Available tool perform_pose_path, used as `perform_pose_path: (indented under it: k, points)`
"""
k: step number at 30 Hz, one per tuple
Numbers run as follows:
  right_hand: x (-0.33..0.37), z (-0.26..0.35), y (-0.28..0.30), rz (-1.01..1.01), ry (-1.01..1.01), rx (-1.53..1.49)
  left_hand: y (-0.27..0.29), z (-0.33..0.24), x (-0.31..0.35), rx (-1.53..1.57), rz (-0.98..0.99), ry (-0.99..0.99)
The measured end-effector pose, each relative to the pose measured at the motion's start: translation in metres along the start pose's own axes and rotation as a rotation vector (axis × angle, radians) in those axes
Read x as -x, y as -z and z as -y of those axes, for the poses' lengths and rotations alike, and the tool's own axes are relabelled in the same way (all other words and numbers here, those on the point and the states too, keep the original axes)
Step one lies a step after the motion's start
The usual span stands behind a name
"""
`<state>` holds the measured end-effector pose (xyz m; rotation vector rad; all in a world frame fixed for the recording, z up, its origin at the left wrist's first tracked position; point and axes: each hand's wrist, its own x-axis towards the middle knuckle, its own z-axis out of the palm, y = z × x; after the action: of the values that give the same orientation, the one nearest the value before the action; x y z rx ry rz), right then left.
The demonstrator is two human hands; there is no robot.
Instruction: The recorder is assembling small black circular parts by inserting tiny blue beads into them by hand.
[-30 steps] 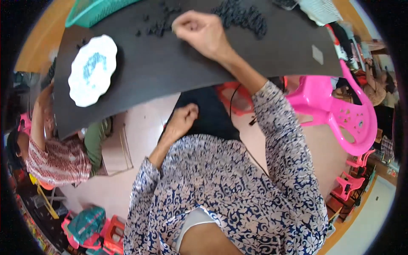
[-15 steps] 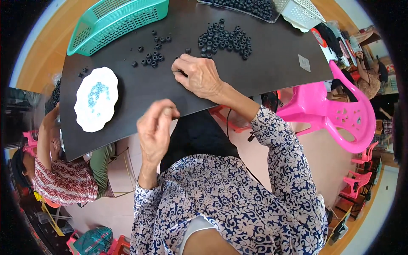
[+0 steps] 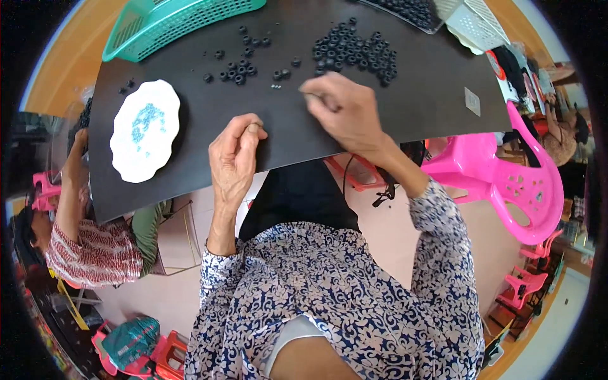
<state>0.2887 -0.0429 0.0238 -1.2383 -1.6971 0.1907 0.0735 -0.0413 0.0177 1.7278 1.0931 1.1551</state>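
Note:
My left hand (image 3: 235,149) is raised over the table's near edge. Its thumb and forefinger are pressed together, and whatever they pinch is too small to see. To the right, my right hand (image 3: 347,113) is over the table, slightly blurred, with curled fingers and the thumb against them; anything inside is hidden. Beyond it lies a loose pile of small black ring-shaped pieces (image 3: 354,50). A smaller cluster of black pieces (image 3: 239,71) is farther left. Between the hands and the clusters are a few tiny pale beads (image 3: 276,86). Small blue beads (image 3: 147,123) lie in a white scalloped plate (image 3: 142,168).
A green basket (image 3: 183,31) stands at the far left of the dark table (image 3: 285,136). At the far right are a clear tray of black pieces (image 3: 411,11) and a white basket (image 3: 478,25). A pink chair (image 3: 519,183) is on the right. Another person (image 3: 95,253) sits at left.
My right hand has lifted and moved right, uncovering tiny pale beads and black pieces. My left hand has moved slightly up, its fingers still pinched. The whole view has shifted a little.

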Motion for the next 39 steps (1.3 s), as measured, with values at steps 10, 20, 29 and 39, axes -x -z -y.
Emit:
perform_pose_path:
  k: [10,20,29,39]
  points:
    - [-0.012,-0.035,0.019,-0.031,-0.118,0.092,0.015,0.004,-0.011,-0.022,0.014,0.032]
    - [-0.055,-0.047,0.014,0.092,0.056,0.204,0.021,0.008,-0.014,-0.011,0.013,0.041]
    - [-0.094,-0.043,-0.040,0.317,0.281,0.453,0.027,0.020,-0.019,0.019,-0.001,-0.016]
    - [-0.089,-0.011,-0.046,0.304,0.188,0.183,0.034,0.027,-0.021,0.070,0.030,-0.001]
